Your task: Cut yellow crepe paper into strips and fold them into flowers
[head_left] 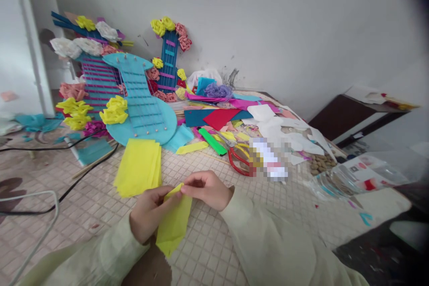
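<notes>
Between my two hands hangs a strip of yellow crepe paper (173, 230), its upper edge pinched by the fingertips. My left hand (149, 211) grips it along the top left, thumb laid over the paper. My right hand (209, 190) pinches the top right corner between thumb and forefinger. Just beyond my left hand, a stack of yellow crepe paper sheets (137, 167) lies on the tiled tabletop (214, 246). Red-handled scissors (238, 164) and a green box cutter (212, 141) rest farther back, apart from both hands.
Blue guitar-shaped crafts (140, 98) with paper flowers lean at the back left. Coloured paper scraps (221, 118) and purple yarn (217, 91) are heaped at the back. White scraps (284, 129), pebbles (321, 164) and a clear plastic bag (355, 176) lie right. A black cable (90, 167) crosses the left side.
</notes>
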Motion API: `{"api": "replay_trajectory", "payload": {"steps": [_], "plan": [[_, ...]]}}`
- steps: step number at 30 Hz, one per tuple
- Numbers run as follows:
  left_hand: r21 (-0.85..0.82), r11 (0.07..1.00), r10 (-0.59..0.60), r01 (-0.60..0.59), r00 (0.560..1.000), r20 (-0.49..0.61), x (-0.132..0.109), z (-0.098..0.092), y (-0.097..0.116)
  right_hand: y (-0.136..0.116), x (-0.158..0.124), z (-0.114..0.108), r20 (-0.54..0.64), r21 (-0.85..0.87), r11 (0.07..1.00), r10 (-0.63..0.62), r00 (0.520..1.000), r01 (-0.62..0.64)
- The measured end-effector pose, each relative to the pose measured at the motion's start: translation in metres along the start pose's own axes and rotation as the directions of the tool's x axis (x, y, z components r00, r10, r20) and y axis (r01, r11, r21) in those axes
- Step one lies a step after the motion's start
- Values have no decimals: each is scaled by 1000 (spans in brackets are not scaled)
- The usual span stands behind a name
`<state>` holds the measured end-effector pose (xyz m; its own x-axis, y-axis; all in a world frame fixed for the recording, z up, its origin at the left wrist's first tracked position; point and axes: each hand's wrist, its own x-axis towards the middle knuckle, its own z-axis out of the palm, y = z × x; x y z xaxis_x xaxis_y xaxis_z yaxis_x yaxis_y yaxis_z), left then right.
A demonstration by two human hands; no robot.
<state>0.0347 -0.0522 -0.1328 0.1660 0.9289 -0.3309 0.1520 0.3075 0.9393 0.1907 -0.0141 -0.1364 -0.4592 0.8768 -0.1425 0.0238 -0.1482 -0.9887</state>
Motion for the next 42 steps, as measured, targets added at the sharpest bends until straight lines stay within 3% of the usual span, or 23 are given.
{"api": "replay_trajectory", "payload": {"steps": [5,14,18,22,24,26,28,30,32,34,38,42], "plan": [[-17,1000,19,-20,998,-55,-2,2,2,-1,0,1,-2,17,1000,8,1000,-8],[-35,999,26,-27,999,-43,0,3,-4,-1,0,2,-31,24,1000,-8,999,9],[-49,999,22,-23,1000,-10,1,-1,-4,-3,3,0,-135,82,997,3,991,8],[49,998,40,-42,999,35,6,-9,-3,-6,8,-9,-267,147,989,31,963,9],[128,990,63,-64,998,13,9,-13,-2,-7,9,-15,-247,120,993,13,969,17],[175,981,81,-79,997,-4,11,-17,-1,-7,8,-22,-193,-27,995,-102,976,98],[195,977,86,-86,996,10,12,-19,1,-5,5,-29,-106,-300,905,-345,933,301],[206,975,84,-90,996,35,13,-20,2,0,2,-35,32,-557,672,-571,821,489],[216,972,86,-97,995,58,14,-20,4,6,0,-39,169,-717,430,-656,735,549],[217,971,87,-102,993,77,15,-19,6,11,-2,-42,273,-791,273,-643,715,547],[202,972,95,-117,989,114,17,-19,6,17,-5,-43,354,-829,136,-622,698,542],[264,950,128,-164,980,150,16,-20,4,16,-8,-41,368,-824,65,-695,618,564]]}}
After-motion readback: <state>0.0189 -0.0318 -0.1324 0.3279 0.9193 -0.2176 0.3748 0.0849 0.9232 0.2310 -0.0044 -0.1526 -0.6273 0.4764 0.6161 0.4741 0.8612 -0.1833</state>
